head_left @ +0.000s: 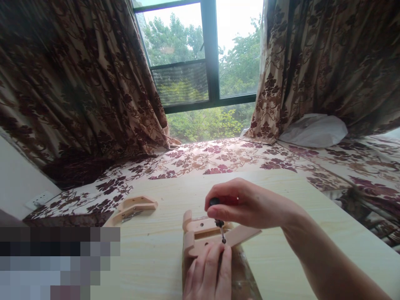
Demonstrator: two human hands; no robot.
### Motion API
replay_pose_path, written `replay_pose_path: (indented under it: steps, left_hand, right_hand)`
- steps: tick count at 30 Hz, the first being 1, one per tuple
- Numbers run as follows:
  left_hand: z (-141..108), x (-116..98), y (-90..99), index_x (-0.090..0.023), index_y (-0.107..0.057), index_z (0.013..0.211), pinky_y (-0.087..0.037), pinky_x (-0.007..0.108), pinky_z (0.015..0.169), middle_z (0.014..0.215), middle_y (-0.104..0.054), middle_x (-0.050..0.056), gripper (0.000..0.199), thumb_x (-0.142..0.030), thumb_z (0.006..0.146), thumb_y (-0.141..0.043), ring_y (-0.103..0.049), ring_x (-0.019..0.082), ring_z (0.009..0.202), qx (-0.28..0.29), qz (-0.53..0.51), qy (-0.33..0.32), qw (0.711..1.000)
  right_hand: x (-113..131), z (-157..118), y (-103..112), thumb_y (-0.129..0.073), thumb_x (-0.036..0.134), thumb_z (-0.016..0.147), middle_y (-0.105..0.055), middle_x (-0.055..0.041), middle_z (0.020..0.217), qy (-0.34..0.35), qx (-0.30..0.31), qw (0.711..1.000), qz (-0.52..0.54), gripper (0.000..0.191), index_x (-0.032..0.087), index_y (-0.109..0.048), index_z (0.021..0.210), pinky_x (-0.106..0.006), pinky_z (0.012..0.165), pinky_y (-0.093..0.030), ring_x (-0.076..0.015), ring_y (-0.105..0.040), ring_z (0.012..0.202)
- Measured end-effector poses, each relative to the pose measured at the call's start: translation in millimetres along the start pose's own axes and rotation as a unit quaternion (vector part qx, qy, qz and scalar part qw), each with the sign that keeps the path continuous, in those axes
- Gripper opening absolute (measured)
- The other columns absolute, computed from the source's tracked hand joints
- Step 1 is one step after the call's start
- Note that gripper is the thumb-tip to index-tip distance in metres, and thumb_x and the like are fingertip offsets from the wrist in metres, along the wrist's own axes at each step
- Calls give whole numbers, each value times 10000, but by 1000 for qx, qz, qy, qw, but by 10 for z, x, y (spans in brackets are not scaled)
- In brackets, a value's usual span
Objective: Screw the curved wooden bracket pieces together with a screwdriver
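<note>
My right hand (pixel 240 202) is closed around the black handle of a screwdriver (pixel 214 201). The screwdriver's shaft points down, and its tip meets a dark screw or hole in a pale wooden frame (pixel 201 225). My left hand (pixel 208 273) presses its fingers over the near side of that frame, close beside the tip; its thumb is hidden. Several dark holes or screw heads show in the wood, and a flat wooden bar (pixel 246 235) angles out to the right. Under the frame lies a brown block (pixel 245 273) with a shiny, tape-like surface.
Left on the pale wood-grain table (pixel 156 258) lies another angled wooden piece (pixel 140 204), with small metal screws (pixel 133 216) by it. A flower-patterned cloth (pixel 215 156) covers the ledge behind, where a white bag (pixel 314 130) rests. A blurred-out patch hides the lower left.
</note>
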State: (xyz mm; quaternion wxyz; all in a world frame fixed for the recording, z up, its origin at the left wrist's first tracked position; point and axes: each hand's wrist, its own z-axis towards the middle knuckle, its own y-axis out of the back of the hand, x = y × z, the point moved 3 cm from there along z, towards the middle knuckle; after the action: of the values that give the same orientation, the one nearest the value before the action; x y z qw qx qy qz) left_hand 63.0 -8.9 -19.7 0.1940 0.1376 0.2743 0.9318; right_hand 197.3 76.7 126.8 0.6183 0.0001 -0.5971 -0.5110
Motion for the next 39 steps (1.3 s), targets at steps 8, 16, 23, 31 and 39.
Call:
replay_pose_path:
  steps: [8, 16, 23, 31, 39]
  left_hand:
    - [49, -10, 24, -225, -603, 1129, -410, 277, 842, 1029, -677, 4, 407, -190, 936, -246, -593, 161, 994, -18, 5, 4, 1000]
    - [45, -26, 11, -214, -603, 1130, -389, 287, 876, 1049, -675, 11, 393, -274, 953, -258, -587, 176, 1013, -20, -6, 11, 1000]
    - [43, -30, -2, -220, -609, 1116, -388, 288, 872, 1028, -679, 4, 398, -214, 939, -252, -587, 170, 1000, -36, -15, 25, 999]
    - [53, -15, 19, -219, -604, 1125, -388, 283, 873, 1038, -676, 4, 389, -202, 937, -264, -585, 166, 1004, -23, -8, 10, 1000]
    - [35, -25, 0, -219, -608, 1119, -383, 294, 873, 1041, -677, 0, 416, -160, 915, -250, -574, 171, 1011, -21, 3, 15, 1000]
  right_hand:
    - [-86, 56, 32, -514, 384, 890, -453, 36, 588, -19, -99, 990, -100, 302, 150, -546, 700, -216, 489, -267, -75, -360, 549]
    - [-28, 23, 9, -502, 373, 896, -454, 31, 593, -11, -43, 996, -79, 287, 143, -562, 734, -215, 489, -269, -78, -364, 558]
    - [-32, 50, -12, -535, 390, 869, -438, 44, 567, -33, -79, 989, -124, 306, 158, -515, 671, -222, 485, -237, -71, -346, 540]
    - [-14, 46, -22, -525, 355, 873, -409, 52, 545, -22, -44, 993, -108, 316, 162, -458, 632, -224, 474, -220, -66, -330, 528]
    - [-79, 57, -23, -534, 394, 862, -417, 56, 558, -31, -52, 993, -100, 323, 174, -439, 646, -219, 482, -231, -68, -333, 538]
